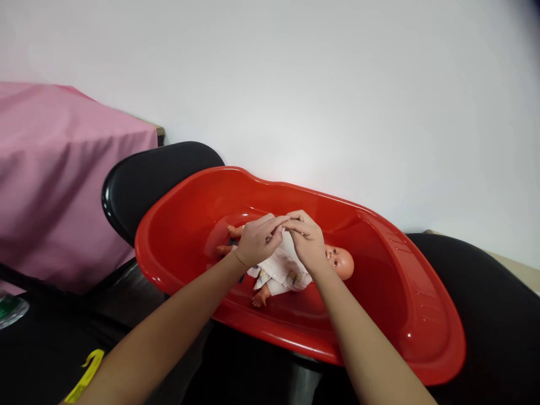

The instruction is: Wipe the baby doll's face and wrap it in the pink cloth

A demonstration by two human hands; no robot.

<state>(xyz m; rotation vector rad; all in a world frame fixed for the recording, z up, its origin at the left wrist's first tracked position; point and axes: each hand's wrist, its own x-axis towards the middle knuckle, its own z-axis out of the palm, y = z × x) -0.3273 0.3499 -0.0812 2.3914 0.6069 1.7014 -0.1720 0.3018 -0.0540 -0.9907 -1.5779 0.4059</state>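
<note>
We see a baby doll (295, 264) in white clothing lying on its back inside a red plastic tub (405, 315), head toward the right. Our 2 hands meet just above its torso: the left hand (255, 241) and right hand (307, 239) both pinch the white cloth (282, 269) with fingertips touching. The tub rests on a black surface (498, 315); a pink cover (59, 180) lies far left.

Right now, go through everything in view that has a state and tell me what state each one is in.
Baby doll: lying on its back in the tub, head to the right.
White garment: on the doll's body, being pinched at the chest.
Red baby bathtub: upright, no water visible.
Left hand: fingers pinched on the garment.
Right hand: fingers pinched on the garment.
Pink cloth: draped over something at left.
</note>
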